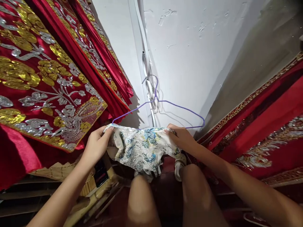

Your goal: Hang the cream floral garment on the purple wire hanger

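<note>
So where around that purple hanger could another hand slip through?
Probably inside the purple hanger, between its sloping wires and the floral garment, or above its right shoulder, before the white wall. Crowded: left, beside the red embroidered cloth.

white wall [187,53], marred paint | dark red floor [165,195] | wooden furniture [115,178], left | hard shadows [176,115]

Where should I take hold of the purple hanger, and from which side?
I'd probably pinch the purple hanger at its neck, just under the hook, coming from the near side: that stretch is bare and central, while the floral garment hides much of the lower bar.
</note>
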`<state>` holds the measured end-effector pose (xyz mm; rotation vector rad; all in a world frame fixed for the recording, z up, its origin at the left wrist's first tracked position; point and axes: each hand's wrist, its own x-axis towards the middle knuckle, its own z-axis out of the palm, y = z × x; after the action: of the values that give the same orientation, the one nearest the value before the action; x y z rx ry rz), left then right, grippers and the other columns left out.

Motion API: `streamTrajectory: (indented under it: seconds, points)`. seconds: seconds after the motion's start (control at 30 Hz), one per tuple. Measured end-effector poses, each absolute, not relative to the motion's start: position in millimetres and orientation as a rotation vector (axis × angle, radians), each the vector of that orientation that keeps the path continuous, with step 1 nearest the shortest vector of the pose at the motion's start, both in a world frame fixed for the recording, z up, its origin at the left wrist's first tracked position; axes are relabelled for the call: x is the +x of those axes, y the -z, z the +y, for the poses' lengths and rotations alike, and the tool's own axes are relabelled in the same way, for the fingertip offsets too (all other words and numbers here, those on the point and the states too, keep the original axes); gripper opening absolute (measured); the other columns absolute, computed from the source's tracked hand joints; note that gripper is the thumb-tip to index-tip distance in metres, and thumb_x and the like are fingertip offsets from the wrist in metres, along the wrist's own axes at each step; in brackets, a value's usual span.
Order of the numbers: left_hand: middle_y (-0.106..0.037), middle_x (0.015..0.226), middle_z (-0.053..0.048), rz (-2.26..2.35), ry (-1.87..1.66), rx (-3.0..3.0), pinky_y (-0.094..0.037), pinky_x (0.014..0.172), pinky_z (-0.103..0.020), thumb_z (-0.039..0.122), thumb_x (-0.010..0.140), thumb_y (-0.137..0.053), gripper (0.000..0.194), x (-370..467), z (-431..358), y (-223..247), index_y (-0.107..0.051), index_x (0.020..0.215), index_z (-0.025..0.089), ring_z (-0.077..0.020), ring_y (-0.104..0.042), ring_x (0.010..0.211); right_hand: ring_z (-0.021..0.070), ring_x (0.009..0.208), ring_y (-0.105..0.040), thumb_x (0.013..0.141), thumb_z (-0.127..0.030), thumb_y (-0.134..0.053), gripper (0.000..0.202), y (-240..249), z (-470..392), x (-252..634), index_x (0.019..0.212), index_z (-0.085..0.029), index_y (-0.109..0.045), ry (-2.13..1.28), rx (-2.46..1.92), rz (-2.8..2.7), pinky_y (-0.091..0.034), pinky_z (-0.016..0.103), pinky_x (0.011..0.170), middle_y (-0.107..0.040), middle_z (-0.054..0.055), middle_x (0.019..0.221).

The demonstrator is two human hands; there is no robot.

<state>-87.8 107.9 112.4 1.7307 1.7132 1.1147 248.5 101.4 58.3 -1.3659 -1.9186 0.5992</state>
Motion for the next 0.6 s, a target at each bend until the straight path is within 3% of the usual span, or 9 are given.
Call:
streamTrajectory:
  seconds: [0.13, 0.37, 0.6]
  points:
    - [-0.070, 0.077, -0.003, 1.779, -0.854, 1.870, -0.046, 0.067, -0.030, 0.067, 0.083, -0.052, 0.052, -83, 103, -108, -0.068, 0.078, 0.018, -0.0242, -0.060, 0.075, 0.0158, 0.059, -0.043, 0.101, -0.051, -0.043, 0.038, -49, 96, 261, 0.075, -0.024, -0.042, -0.623, -1.333, -1.859, -0.030, 0.028, 0.061, -0.043, -0.005, 0.061]
    - [-0.073, 0.086, -0.004, 1.822, -0.787, 2.035, -0.047, 0.074, -0.031, 0.066, 0.090, -0.042, 0.053, -85, 101, -115, -0.067, 0.085, 0.019, -0.0270, -0.063, 0.084, 0.0133, 0.058, -0.037, 0.098, -0.056, -0.052, 0.048, -57, 88, 271, 0.066, -0.022, -0.038, -0.467, -1.277, -1.821, -0.028, 0.028, 0.060, -0.038, -0.005, 0.060]
    - [-0.068, 0.125, -0.010, 1.451, -0.972, 2.267, -0.044, 0.107, -0.039, 0.051, 0.097, -0.036, 0.046, -43, 110, -124, -0.066, 0.110, 0.019, -0.0276, -0.061, 0.118, 0.0153, 0.064, -0.042, 0.098, -0.047, -0.049, 0.040, -66, 74, 271, 0.068, -0.023, -0.039, -0.646, -1.204, -1.858, -0.033, 0.027, 0.062, -0.043, -0.003, 0.064]
